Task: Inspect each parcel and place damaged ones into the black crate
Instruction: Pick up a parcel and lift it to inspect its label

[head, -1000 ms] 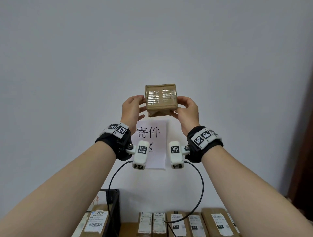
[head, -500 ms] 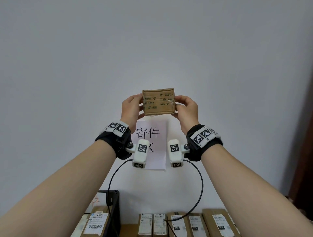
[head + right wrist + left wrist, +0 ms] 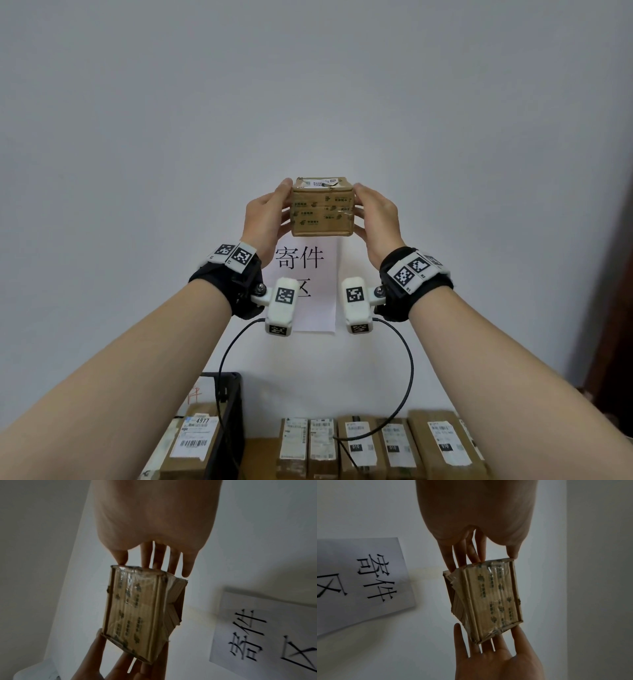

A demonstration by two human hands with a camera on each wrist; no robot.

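A small brown cardboard parcel (image 3: pixel 322 209) wrapped in printed tape is held up in front of the wall. My left hand (image 3: pixel 270 212) grips its left end and my right hand (image 3: pixel 373 212) grips its right end, thumbs toward me and fingers behind. A white label runs along its top edge and looks torn. In the left wrist view the parcel (image 3: pixel 489 596) hangs between both hands, and its wall-side face is crumpled, with tape lifting. The right wrist view shows the same parcel (image 3: pixel 139 609) with that creased face. The black crate (image 3: pixel 229 411) stands low at the left.
A labelled parcel (image 3: pixel 195 442) lies in the black crate. A row of several labelled parcels (image 3: pixel 376 445) lines the surface below the wall. A white paper sign (image 3: pixel 308 274) hangs on the wall behind my wrists. Dark wood edges the far right.
Both hands have turned the parcel: the shiny taped face rolled away and the side with green print now faces me, label edge on top. The hands stayed at about the same height.
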